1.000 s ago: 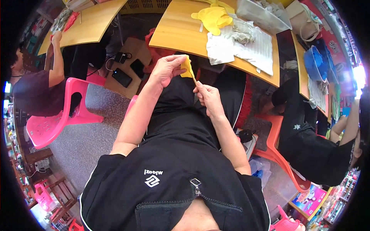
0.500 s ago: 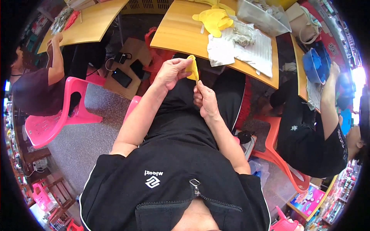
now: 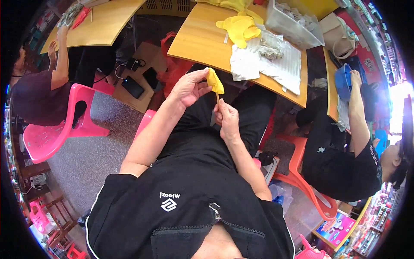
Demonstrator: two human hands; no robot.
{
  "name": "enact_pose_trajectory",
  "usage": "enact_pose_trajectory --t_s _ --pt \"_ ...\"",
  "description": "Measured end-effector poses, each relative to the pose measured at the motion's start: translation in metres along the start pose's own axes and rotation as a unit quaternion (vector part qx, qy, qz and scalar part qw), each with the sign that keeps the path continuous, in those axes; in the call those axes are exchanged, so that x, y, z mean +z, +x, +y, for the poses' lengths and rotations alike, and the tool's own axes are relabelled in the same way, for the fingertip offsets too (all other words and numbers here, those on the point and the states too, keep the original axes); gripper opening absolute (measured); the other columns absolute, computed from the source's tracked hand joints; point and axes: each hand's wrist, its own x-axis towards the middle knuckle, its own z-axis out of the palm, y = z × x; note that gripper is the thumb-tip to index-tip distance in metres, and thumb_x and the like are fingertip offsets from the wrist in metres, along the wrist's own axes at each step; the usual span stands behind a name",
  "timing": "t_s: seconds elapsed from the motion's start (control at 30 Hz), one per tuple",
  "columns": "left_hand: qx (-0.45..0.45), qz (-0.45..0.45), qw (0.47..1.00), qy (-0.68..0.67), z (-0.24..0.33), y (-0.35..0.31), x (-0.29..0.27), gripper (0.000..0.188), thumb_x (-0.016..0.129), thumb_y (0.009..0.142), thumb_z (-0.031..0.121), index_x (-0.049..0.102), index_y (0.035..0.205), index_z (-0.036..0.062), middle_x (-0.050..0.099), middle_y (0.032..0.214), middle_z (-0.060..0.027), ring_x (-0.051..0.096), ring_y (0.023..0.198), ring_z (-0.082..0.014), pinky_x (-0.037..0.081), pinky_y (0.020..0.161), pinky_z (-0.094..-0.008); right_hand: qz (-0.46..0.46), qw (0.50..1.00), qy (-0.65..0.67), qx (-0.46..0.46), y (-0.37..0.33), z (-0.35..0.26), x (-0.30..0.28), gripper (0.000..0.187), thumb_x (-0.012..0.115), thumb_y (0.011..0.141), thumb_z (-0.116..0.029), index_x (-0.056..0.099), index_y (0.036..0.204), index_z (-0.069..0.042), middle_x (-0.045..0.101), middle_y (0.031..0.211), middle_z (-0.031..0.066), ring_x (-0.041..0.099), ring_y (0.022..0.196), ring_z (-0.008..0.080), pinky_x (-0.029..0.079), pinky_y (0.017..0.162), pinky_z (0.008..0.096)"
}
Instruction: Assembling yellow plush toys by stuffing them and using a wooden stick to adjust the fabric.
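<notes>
Over my lap, my left hand (image 3: 192, 88) pinches the upper end of a small yellow fabric piece (image 3: 216, 82) between thumb and fingertips. My right hand (image 3: 227, 118) is closed around a thin light-brown stick (image 3: 217, 98), whose upper end reaches the lower edge of the yellow piece. Whether the stick's tip goes inside the fabric is hidden. On the wooden table (image 3: 194, 41) beyond my hands lies a pile of flat yellow fabric pieces (image 3: 239, 29). Beside that pile, a crumpled greyish bundle (image 3: 271, 46) rests on white cloths (image 3: 280, 69).
A translucent plastic bin (image 3: 297, 32) of pale pieces stands at the table's far right. To the right, a co-worker's hand holds a blue basket (image 3: 343, 84). Another person sits at the left table (image 3: 103, 32). A pink chair (image 3: 71, 121) and phones on cardboard (image 3: 133, 88) are at left.
The yellow piece has swung from nearly upright to leaning lower right, and more of the stick shows. My right hand has dropped slightly. The right co-worker's hand has moved onto the blue basket.
</notes>
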Motion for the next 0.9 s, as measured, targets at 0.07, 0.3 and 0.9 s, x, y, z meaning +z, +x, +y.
enact_pose_trajectory --t_s 0.07,0.3,0.9 --pt "-0.018 -0.021 0.998 -0.056 0.002 0.0 0.005 0.02 0.061 0.091 0.019 0.064 0.103 0.0039 0.067 0.096 -0.0063 0.066 0.082 -0.0155 0.057 0.069 -0.0246 0.001 1.0 0.023 -0.011 0.002 0.001 0.002 0.038 0.054 0.095 -0.035 0.058 0.07 -0.007 0.038 0.051 -0.0087 0.028 0.042 0.0016 0.019 0.04 0.0204" --pt "0.046 0.042 0.991 0.116 0.008 0.001 0.01 0.019 0.064 0.089 0.018 0.064 0.101 0.0024 0.067 0.095 -0.0058 0.064 0.081 -0.0118 0.056 0.071 -0.0247 -0.003 0.998 -0.029 0.051 0.012 -0.018 0.006 0.035 0.055 0.095 -0.033 0.059 0.072 -0.006 0.04 0.052 -0.0079 0.029 0.043 0.0021 0.019 0.042 0.0198" --pt "0.01 0.049 0.985 0.166 0.034 0.037 0.015 0.022 0.074 0.081 0.017 0.067 0.089 -0.0019 0.067 0.082 -0.0069 0.065 0.069 -0.0115 0.054 0.064 -0.0224 0.033 0.994 -0.108 0.014 0.041 -0.044 0.007 0.035 0.053 0.097 -0.028 0.06 0.073 -0.002 0.042 0.055 -0.0066 0.031 0.048 0.0018 0.022 0.044 0.0204"
